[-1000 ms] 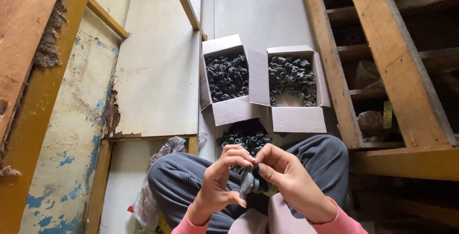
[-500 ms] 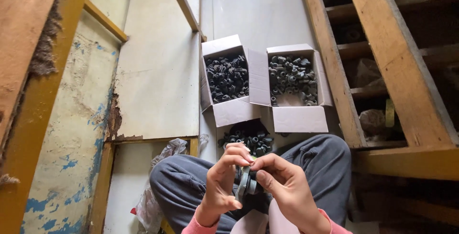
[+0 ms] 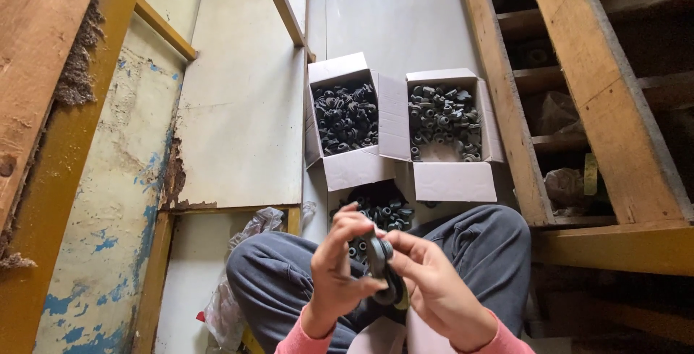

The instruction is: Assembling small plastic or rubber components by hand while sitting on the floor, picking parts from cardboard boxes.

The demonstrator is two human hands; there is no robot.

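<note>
A small black ring-shaped part [image 3: 381, 261] sits pinched between both hands above the seated person's grey-trousered lap. The left hand [image 3: 340, 263] curls around its near side, fingers closed on it; the right hand [image 3: 437, 285] grips the far side, thumb and fingertips pressed to the rim. Beyond the part, a pile of loose black parts [image 3: 383, 211] lies on the floor, with two open white boxes [image 3: 347, 119] [image 3: 444, 122] of similar pieces farther out.

Dark part [image 3: 381, 267] mostly hidden between both hands; third box [image 3: 383, 206] behind them half covered; parts too small to tell.
</note>
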